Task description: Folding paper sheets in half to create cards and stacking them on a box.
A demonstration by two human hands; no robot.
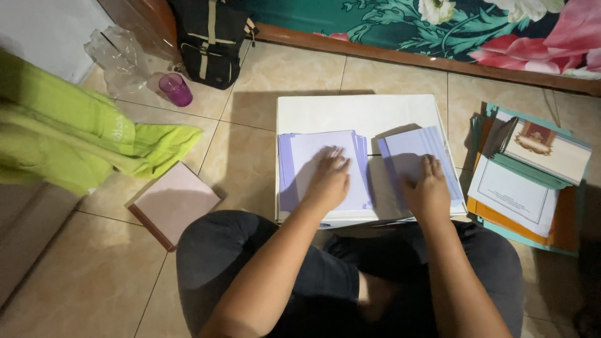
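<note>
1. A person is seated cross-legged on the tiled floor [388, 78], and a flat white board [357, 112] is laid on the floor in front of the knees.
2. Two stacks of pale lilac sheets are seen on the board: a larger left stack [300, 156] and a smaller right stack [407, 150], just beside each other with a narrow strip of white board between them.
3. The left hand [328, 178] is laid flat, palm down, on the left stack; the fingers are stretched out and slightly spread, and nothing is gripped.
4. The right hand [427, 191] is pressed flat on the near part of the right stack, fingers straight and together; nothing is pinched or lifted as far as can be told.
5. The edges of the left stack are fanned a little at its right side, so it is judged to be only roughly squared. The right stack is turned slightly and its sheets are stepped along the far right edge.
6. The work is judged to be part-way: the sheets are already divided into two stacks, but neither stack is evened up. How many sheets belong in each cannot be told.
7. To the right of the board, a pile of folders and printed papers [526, 188] is lying on the floor, untouched.
8. To the left, a pink-covered book [175, 200] lies on the floor near a green cloth [75, 138]; farther off a purple cup [176, 89], a crumpled clear plastic bag [119, 53] and a black bag [210, 37] are seen.
</note>
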